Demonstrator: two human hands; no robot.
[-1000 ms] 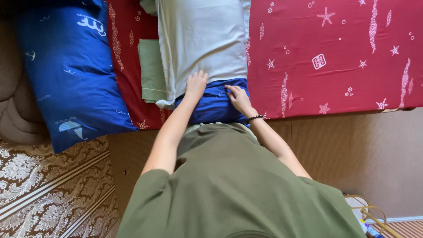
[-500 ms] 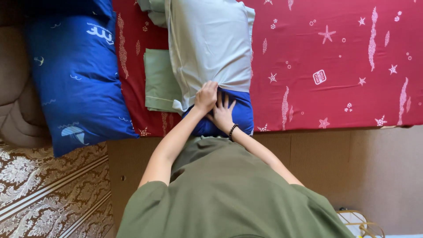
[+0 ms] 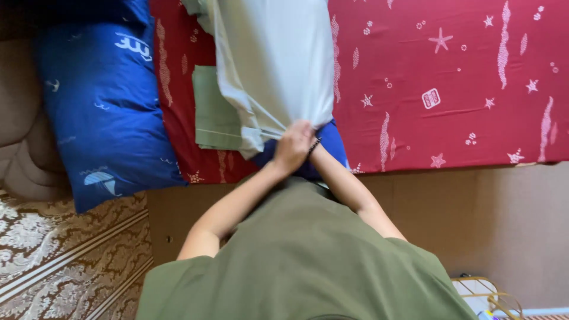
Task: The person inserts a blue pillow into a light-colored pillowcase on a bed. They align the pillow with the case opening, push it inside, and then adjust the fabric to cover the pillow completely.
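Seen from above: both hands together at the near edge of a bed (image 3: 474,71) spread with a red sheet printed with pale stars and shells. Left hand (image 3: 291,148) laid over the open mouth of a pale grey-green pillowcase (image 3: 278,65), fingers curled and clenched on the bunched hem. Right hand (image 3: 313,142) mostly hidden beneath and behind the left, only its wrist with a dark beaded bracelet in plain view; grip there impossible to tell. Dark blue pillow (image 3: 332,139) poking out of the pillowcase mouth on either side of the hands, its end lying right at the bed's edge, the rest covered by the case, which stretches away across the sheet towards the top of the view. Just left of the case, touching it, a folded sage-green cloth (image 3: 210,109) flat on the sheet. Further left, a second pillow in a navy case with small white boat and moon prints (image 3: 104,112), overhanging the bed's corner. Below it, patterned brown-and-cream carpet (image 3: 53,261). Olive-green shirt (image 3: 302,261) filling the lower middle.
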